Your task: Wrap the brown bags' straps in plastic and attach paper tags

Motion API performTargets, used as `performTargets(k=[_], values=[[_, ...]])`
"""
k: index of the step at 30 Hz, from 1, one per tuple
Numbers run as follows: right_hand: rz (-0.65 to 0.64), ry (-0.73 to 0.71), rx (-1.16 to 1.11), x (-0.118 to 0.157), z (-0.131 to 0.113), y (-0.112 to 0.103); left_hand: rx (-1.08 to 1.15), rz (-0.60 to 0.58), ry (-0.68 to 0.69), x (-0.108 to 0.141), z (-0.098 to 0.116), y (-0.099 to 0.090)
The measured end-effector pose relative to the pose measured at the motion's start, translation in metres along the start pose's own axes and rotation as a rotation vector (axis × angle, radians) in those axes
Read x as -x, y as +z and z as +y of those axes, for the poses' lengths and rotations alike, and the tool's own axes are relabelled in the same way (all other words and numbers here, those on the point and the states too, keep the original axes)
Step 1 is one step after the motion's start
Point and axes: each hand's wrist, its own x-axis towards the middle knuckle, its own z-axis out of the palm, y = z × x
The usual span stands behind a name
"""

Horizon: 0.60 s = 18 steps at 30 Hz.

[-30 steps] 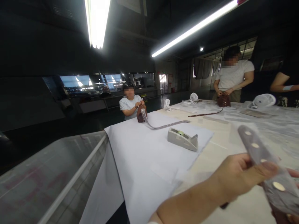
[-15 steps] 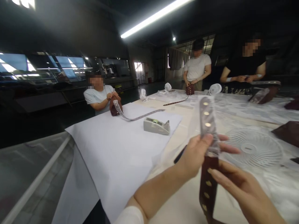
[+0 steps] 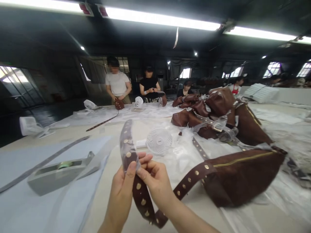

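Observation:
A dark brown bag strap [image 3: 143, 202] with gold studs rises in front of me, its upper end wrapped in clear plastic film [image 3: 126, 139]. My left hand [image 3: 120, 192] is closed around the strap, thumb pressed on its face near the lower edge of the film. Close beside it, my right hand [image 3: 156, 181] pinches the film's edge against the strap; its fingertips are partly hidden. The strap loops down and back up to a brown leather bag [image 3: 243, 178] with a yellow-gold zipper, lying on the table at the right.
A grey tape dispenser [image 3: 58, 174] stands on white sheeting at the left, near another wrapped strap [image 3: 48, 158]. A small white fan [image 3: 159, 141] lies beyond my hands. Brown bags [image 3: 218, 103] are heaped at the back right. Co-workers [image 3: 118, 82] stand across the table [image 3: 102, 200].
My view has swung right, bringing the bag and the heap into sight. My right hand has moved up the strap to the film's edge, beside my left hand.

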Motion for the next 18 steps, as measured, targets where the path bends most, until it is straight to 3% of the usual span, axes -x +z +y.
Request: performTargets(k=[3, 7, 9, 12, 16, 18], values=[[-0.101, 0.063, -0.035, 0.000, -0.002, -0.001, 0.094, -0.006, -0.038, -0.005, -0.001, -0.002], [-0.446, 0.235, 0.093, 0.010, 0.003, 0.003, 0.298, 0.184, 0.021, -0.022, 0.005, -0.022], [-0.543, 0.301, 0.163, 0.016, 0.006, 0.003, 0.341, 0.264, 0.053, -0.028, 0.007, -0.032], [-0.454, 0.284, 0.233, 0.021, 0.006, 0.000, 0.306, 0.278, 0.094, -0.025, 0.007, -0.031], [-0.168, 0.160, 0.235, 0.017, 0.001, -0.009, 0.097, -0.091, 0.045, -0.004, 0.002, -0.004], [-0.069, 0.117, 0.199, 0.013, -0.001, -0.013, 0.072, -0.218, 0.057, 0.003, -0.001, 0.006]])
